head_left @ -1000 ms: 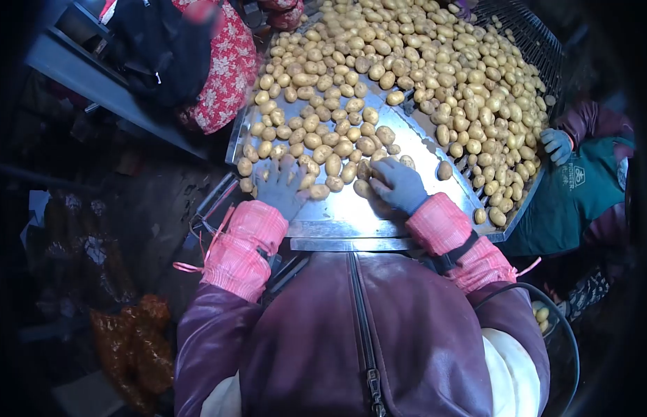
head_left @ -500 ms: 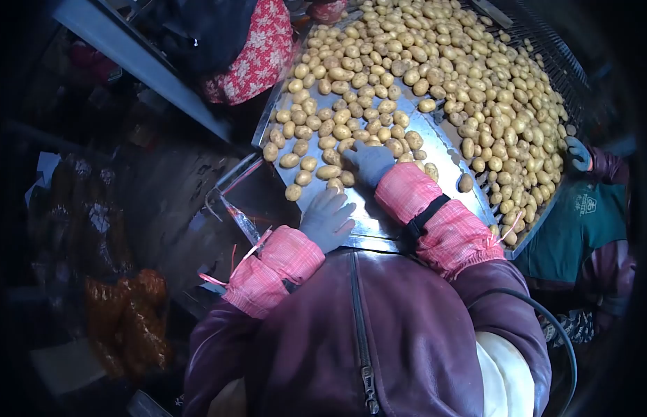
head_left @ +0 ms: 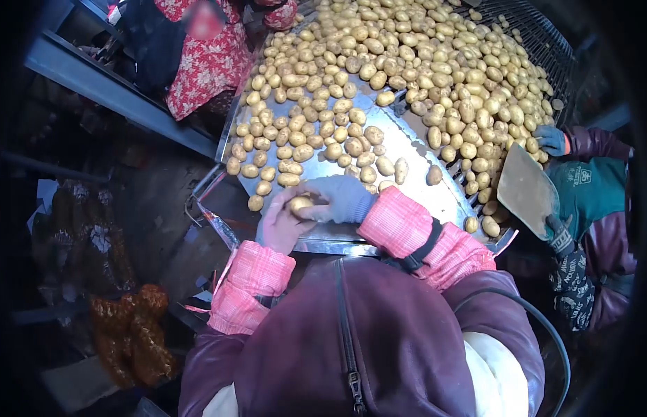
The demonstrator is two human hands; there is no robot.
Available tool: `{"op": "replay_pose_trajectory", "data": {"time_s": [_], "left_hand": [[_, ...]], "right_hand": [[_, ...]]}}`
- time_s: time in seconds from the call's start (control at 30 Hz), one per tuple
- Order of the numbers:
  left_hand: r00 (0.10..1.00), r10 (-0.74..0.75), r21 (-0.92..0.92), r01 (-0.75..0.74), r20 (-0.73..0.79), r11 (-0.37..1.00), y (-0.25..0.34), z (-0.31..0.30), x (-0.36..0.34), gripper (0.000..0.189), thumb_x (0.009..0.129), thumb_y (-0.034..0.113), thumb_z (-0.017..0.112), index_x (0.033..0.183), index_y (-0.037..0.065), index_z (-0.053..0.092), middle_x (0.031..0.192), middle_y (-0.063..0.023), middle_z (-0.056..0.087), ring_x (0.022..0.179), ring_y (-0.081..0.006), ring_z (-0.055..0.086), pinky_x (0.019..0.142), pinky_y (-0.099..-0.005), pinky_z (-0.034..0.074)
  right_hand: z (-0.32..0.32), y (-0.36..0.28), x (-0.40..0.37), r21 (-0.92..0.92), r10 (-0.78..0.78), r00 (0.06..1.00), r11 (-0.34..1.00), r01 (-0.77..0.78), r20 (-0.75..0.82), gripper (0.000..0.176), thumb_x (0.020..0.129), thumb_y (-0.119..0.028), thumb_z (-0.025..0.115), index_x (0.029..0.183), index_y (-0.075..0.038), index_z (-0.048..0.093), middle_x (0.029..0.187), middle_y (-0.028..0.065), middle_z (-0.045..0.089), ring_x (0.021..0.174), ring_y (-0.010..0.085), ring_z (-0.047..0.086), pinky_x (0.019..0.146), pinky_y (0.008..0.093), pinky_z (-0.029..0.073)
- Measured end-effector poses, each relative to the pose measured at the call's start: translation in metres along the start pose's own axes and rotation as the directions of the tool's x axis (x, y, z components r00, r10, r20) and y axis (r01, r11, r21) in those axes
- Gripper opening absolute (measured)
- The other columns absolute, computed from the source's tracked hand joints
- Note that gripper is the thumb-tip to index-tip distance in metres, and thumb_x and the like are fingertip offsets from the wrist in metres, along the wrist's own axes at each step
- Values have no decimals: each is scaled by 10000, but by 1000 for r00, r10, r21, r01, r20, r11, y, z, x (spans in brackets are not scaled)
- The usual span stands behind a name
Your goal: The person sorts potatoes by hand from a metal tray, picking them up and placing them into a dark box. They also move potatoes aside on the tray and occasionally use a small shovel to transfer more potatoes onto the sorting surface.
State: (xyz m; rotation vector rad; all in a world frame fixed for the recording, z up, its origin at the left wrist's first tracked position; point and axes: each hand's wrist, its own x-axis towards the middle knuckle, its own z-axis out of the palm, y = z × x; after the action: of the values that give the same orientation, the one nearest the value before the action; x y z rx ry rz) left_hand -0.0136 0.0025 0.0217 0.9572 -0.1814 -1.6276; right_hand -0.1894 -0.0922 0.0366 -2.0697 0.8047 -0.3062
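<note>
Close to my body, at the near edge of a metal sorting tray [head_left: 421,201], a potato [head_left: 300,205] is between my two gloved hands. My right hand [head_left: 341,197] is closed round it from the right, fingers over its far side. From the left, my left hand [head_left: 280,224] cups the same potato, and its fingertips are partly hidden behind the right hand. Beyond them, loose potatoes [head_left: 290,167] lie spread on the tray's shiny surface. A dense heap of potatoes [head_left: 469,83] covers the far and right side.
At the right, a co-worker in a green apron [head_left: 587,187] has one gloved hand at the heap and a flat scoop-like board [head_left: 525,184] in the other. Another person in red floral clothing [head_left: 209,66] stands at the far left. Orange mesh sacks [head_left: 132,333] lie at lower left.
My hands have come together at the near left of the tray, now with a potato between them. The view has shifted. The co-worker's flat board has come into sight at right.
</note>
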Motion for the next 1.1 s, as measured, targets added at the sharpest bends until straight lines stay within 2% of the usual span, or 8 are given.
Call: {"op": "replay_pose_trajectory", "data": {"time_s": [0.2, 0.3, 0.43, 0.67, 0.73, 0.87, 0.9, 1.1], "left_hand": [[998, -47, 210, 53, -34, 976, -8, -16, 2, 370, 954, 240, 560, 1240, 6, 570, 893, -75, 614, 793, -232, 645, 640, -352, 535], [995, -100, 278, 92, 15, 956, -9, -13, 2, 367, 942, 202, 562, 1252, 5, 563, 893, -73, 620, 796, -224, 647, 659, -349, 549], [993, -111, 276, 98, 32, 956, -14, -6, 3, 377, 932, 175, 564, 1263, -5, 553, 918, -79, 625, 806, -227, 653, 677, -359, 567], [990, -135, 341, 112, 46, 933, 3, -13, -9, 435, 954, 268, 550, 1300, 5, 536, 988, -119, 633, 788, -219, 659, 660, -354, 579], [989, -140, 292, 119, 52, 949, 5, -12, -12, 474, 969, 332, 530, 1318, 11, 523, 986, -130, 636, 737, -216, 654, 628, -356, 570], [971, -184, 199, 153, 151, 968, 7, -18, -11, 547, 994, 427, 487, 1320, -12, 501, 912, -137, 643, 606, -213, 624, 533, -347, 511], [958, -210, 199, 170, 197, 965, 7, -23, -11, 552, 995, 439, 488, 1316, -10, 503, 893, -135, 643, 584, -204, 612, 516, -342, 494], [967, -218, 165, 195, 132, 967, 13, -42, -27, 516, 968, 469, 516, 1195, 9, 574, 783, -92, 612, 555, -170, 554, 481, -311, 442]], "right_hand": [[-39, 96, 6, -267, -82, 798, 958, -102, -597, 355, 832, -232, 619, 1181, -179, 655, 1063, 127, 611, 1002, 324, 585, 900, 440, 480], [-58, 118, 10, -493, 159, 922, 806, -327, -352, 490, 788, -171, 659, 1265, -274, 611, 1247, 71, 543, 1127, 303, 526, 969, 432, 438], [-57, 123, 17, -507, 211, 941, 799, -323, -266, 488, 780, -166, 668, 1250, -289, 633, 1150, 78, 583, 1097, 316, 540, 960, 424, 454], [-47, 102, -8, -251, 107, 858, 931, -264, -503, 384, 772, -198, 653, 1149, -124, 649, 1015, 147, 637, 964, 359, 594, 861, 459, 496], [-35, 52, -6, 528, 382, 885, 826, -198, -266, 342, 854, -295, 642, 1127, -89, 632, 1010, 176, 664, 923, 326, 651, 801, 418, 515], [-14, 7, -3, 133, -69, 985, 987, 90, -160, 434, 917, -369, 611, 1236, -75, 603, 1081, 168, 652, 1001, 343, 631, 885, 422, 499], [-7, 25, 4, -195, -243, 930, 962, 193, -275, 403, 899, -350, 614, 1216, -102, 623, 1120, 141, 636, 1047, 333, 600, 919, 442, 470], [7, 37, 41, -593, -301, 910, 801, 80, -284, 321, 833, -244, 627, 1133, -130, 639, 1089, 88, 596, 1070, 281, 567, 884, 435, 452]]}}
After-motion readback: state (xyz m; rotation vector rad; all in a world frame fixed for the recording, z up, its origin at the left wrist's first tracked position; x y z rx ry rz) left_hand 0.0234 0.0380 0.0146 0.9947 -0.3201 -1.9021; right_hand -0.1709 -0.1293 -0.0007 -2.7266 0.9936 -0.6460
